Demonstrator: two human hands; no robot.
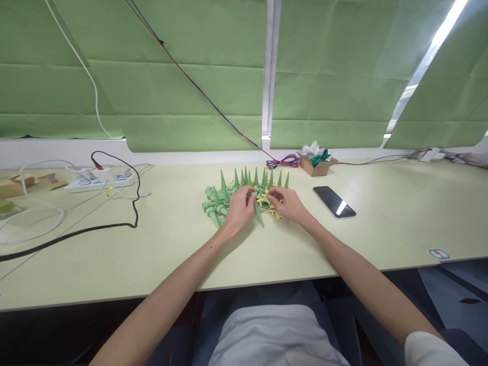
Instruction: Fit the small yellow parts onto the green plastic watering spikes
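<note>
My left hand (241,207) is closed, its fingertips round a green plant-watering spike (258,214) whose pointed end slants down toward me. Close by on the right, my right hand (287,203) pinches with thumb and forefinger near the spike's upper end. What sits between those fingertips is too small to make out, though it may be yellow. Several more green spikes (215,201) lie in a pile left of my left hand. Behind both hands, others stand upright with points up in a row. Small yellow branched plastic pieces (275,213) are scattered under and beside my right hand.
A black phone (334,202) lies on the table (160,264) to the right. Behind it is a small cardboard box (317,165) with clear plastic and green material. At left, a white power strip (101,180) has cables running over the tabletop. Green blinds (198,91) hang behind.
</note>
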